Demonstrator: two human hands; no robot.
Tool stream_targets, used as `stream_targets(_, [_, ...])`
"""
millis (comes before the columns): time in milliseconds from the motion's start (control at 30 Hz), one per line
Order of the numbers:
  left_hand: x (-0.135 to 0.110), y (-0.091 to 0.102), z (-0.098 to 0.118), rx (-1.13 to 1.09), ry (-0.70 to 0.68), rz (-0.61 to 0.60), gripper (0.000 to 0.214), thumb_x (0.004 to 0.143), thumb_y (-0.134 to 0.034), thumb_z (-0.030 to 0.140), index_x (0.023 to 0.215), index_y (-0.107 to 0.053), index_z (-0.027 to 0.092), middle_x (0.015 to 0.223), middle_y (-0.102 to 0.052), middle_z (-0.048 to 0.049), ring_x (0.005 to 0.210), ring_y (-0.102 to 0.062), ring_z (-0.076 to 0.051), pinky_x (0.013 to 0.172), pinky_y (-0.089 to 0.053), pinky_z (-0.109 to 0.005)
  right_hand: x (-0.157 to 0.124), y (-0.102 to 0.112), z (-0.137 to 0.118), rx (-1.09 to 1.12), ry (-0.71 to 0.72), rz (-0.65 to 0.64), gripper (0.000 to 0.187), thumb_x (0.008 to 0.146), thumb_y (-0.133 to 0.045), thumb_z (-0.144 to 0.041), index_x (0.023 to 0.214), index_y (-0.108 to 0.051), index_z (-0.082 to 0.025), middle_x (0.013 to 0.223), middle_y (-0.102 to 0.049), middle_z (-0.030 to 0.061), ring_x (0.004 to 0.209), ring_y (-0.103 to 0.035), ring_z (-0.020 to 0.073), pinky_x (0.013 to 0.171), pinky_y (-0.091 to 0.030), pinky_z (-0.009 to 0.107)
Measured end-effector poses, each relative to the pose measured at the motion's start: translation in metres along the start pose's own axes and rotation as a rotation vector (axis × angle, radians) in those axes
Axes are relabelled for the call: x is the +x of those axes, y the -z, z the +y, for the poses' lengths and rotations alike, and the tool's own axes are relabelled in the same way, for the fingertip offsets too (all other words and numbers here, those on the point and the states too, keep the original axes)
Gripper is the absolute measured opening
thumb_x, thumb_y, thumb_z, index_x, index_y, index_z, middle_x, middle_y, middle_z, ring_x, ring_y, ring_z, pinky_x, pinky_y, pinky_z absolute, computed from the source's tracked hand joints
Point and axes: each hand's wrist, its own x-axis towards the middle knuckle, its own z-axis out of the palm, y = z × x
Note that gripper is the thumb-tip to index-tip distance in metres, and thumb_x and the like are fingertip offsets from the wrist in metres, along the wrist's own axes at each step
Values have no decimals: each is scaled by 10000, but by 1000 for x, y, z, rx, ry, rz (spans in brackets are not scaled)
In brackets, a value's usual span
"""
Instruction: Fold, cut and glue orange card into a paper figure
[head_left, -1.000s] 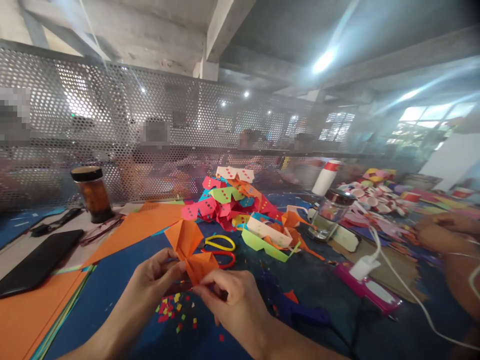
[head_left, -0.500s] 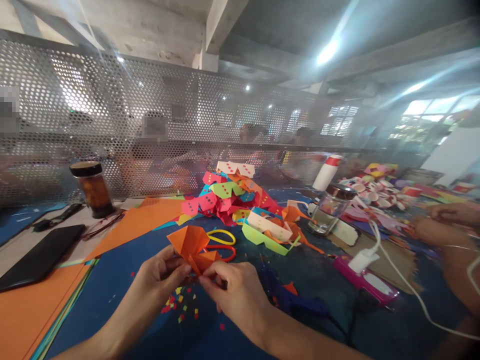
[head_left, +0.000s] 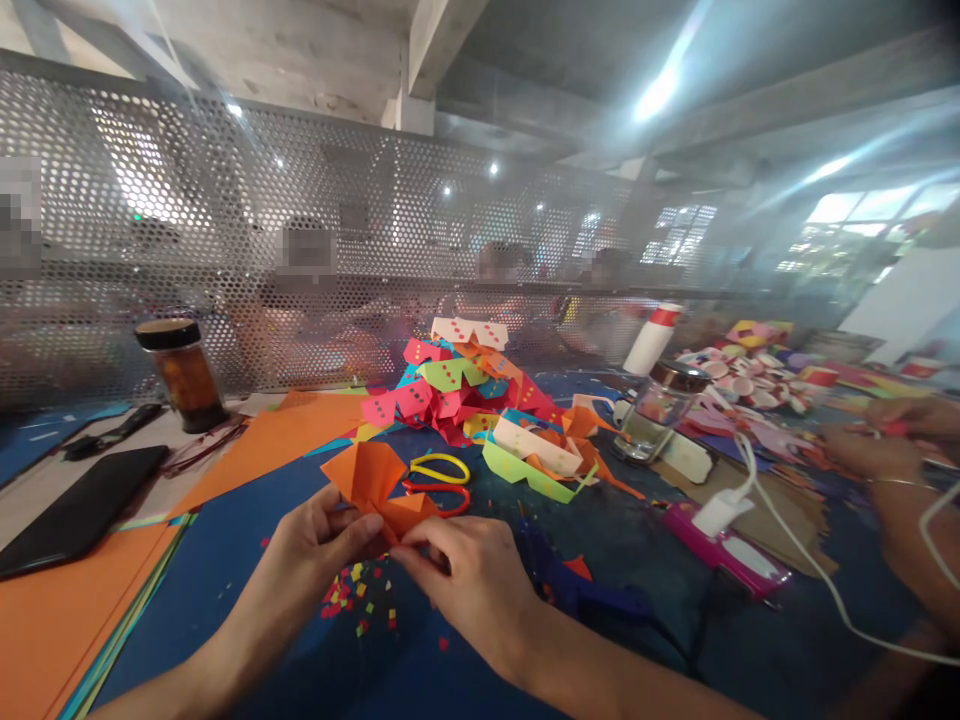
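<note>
A folded piece of orange paper is held between my two hands above the blue table. My left hand pinches its lower left side between thumb and fingers. With thumb and fingertips together, my right hand grips the paper's lower right edge. Just behind the paper lie scissors with yellow and red handles; their blades are hidden. Small coloured paper squares are scattered on the table below my hands. Beyond stands a pile of folded paper shapes with dots.
Left are a black phone, orange sheets and a jar of dark drink. Right are a blue glue gun, a glass jar, a pink power strip with a white cable, and another person's hands.
The orange paper has tilted slightly and spread more open to the left between my fingers. Both hands keep their grip. The other person's hands at right have shifted a little.
</note>
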Motion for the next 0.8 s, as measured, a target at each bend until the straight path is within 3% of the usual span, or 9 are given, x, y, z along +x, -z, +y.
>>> stream_targets(167, [6, 9, -1, -83, -29, -22, 357, 720, -880, 370, 956, -693, 178, 978, -803, -70, 862, -772, -227, 808, -607, -307, -2, -1, -1, 38, 21, 113, 149, 924, -656, -350, 1006, -654, -227, 596, -655, -52, 506, -610, 132, 568, -449, 286])
stream_targets(267, [8, 12, -3, -137, 0, 28, 396, 714, -889, 354, 1010, -702, 169, 1015, -800, -74, 900, -771, -231, 819, -615, -297, 1, 2, -3, 164, -121, 117, 232, 873, -698, -372, 1004, -592, -213, 623, -672, -42, 515, -619, 139, 551, -468, 276])
stream_targets(467, [5, 7, 0, -194, 28, 50, 434, 617, -948, 340, 945, -725, 162, 918, -808, -46, 786, -776, -192, 772, -633, -262, 10, 10, -5, 416, -340, -103, 340, 806, -736, -447, 993, -654, -175, 703, -724, 28, 600, -660, 176, 543, -492, 278])
stream_targets(633, [3, 6, -2, -182, 8, 15, 412, 681, -913, 331, 1014, -725, 178, 989, -807, -43, 827, -774, -187, 823, -630, -277, 12, 14, -9, 534, -356, -167, 224, 878, -660, -394, 852, -680, -173, 655, -700, 16, 574, -638, 141, 519, -470, 242])
stream_targets(800, [4, 8, -4, -142, 18, -9, 426, 711, -888, 369, 1048, -726, 165, 1061, -795, -82, 883, -771, -229, 849, -629, -326, 13, 15, -11, 568, -375, -186, 170, 880, -653, -329, 875, -698, -166, 657, -694, 6, 552, -623, 127, 500, -468, 232])
